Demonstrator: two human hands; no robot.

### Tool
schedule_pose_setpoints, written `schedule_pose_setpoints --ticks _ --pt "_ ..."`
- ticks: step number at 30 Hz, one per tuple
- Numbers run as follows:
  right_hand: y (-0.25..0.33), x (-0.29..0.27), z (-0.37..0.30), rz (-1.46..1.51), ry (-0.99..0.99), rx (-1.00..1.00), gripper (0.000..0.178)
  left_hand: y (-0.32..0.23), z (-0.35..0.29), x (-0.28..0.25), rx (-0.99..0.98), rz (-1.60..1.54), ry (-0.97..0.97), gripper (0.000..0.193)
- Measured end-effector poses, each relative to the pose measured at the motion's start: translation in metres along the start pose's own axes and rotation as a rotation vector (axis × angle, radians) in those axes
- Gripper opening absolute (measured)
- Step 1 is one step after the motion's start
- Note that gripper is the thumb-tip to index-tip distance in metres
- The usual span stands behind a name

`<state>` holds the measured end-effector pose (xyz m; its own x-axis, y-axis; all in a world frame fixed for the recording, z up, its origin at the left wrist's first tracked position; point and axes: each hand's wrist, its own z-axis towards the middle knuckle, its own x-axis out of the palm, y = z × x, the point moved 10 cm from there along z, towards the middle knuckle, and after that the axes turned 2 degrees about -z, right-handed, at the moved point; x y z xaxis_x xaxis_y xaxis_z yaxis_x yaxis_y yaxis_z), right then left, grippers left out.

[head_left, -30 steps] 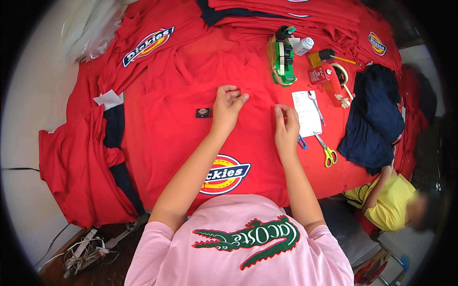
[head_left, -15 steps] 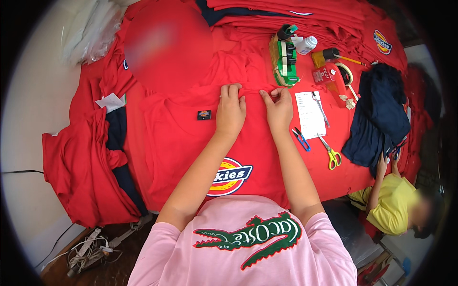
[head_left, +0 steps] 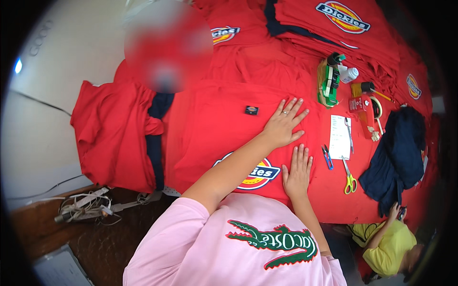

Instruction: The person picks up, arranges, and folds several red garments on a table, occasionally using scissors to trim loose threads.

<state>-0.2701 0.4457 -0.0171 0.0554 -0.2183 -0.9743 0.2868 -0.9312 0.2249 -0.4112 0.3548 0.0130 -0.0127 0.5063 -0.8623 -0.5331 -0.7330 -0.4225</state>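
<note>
A red T-shirt (head_left: pixel 214 119) is spread on the table in front of me. It has a small dark neck label (head_left: pixel 251 110) and an oval emblem (head_left: pixel 257 177), partly covered by my left forearm. Flat on the shirt's right part lies my left hand (head_left: pixel 285 125), fingers spread, a ring on one finger. My right hand (head_left: pixel 298 174) rests palm down nearer to me, by the shirt's right edge, with its fingers stretched out. Neither hand holds anything. Just right of my hands are blue thread snips (head_left: pixel 327 158), yellow-handled scissors (head_left: pixel 350 183) and a paper sheet (head_left: pixel 339 138) with a pen.
Stacked red garments (head_left: pixel 334 33) fill the back. A green tape dispenser (head_left: pixel 328 83), a white bottle (head_left: pixel 349 74) and a red dispenser (head_left: pixel 365 114) stand at right. Beyond lies dark cloth (head_left: pixel 396 148), near a person in yellow (head_left: pixel 391 245). Red garments (head_left: pixel 112 138) drape at left.
Both hands have left the shirt's far edge, where their fingers were pinched on the cloth. Now they lie flat, the right one much nearer to me. The view has shifted left.
</note>
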Motion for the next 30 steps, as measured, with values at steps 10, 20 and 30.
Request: schedule_pose_setpoints --ticks 10,20,30 --pt "0.041 -0.028 -0.026 0.098 -0.009 -0.225 0.082 -0.005 -0.127 -0.066 -0.136 -0.005 0.036 0.073" --pt "-0.026 -0.038 -0.107 0.094 0.018 -0.09 0.058 0.082 -0.348 -0.135 -0.714 0.308 -0.034 0.074" --pt "0.038 -0.016 0.059 -0.053 -0.197 -0.15 0.07 0.143 -0.194 -0.13 -0.42 0.298 -0.122 0.067"
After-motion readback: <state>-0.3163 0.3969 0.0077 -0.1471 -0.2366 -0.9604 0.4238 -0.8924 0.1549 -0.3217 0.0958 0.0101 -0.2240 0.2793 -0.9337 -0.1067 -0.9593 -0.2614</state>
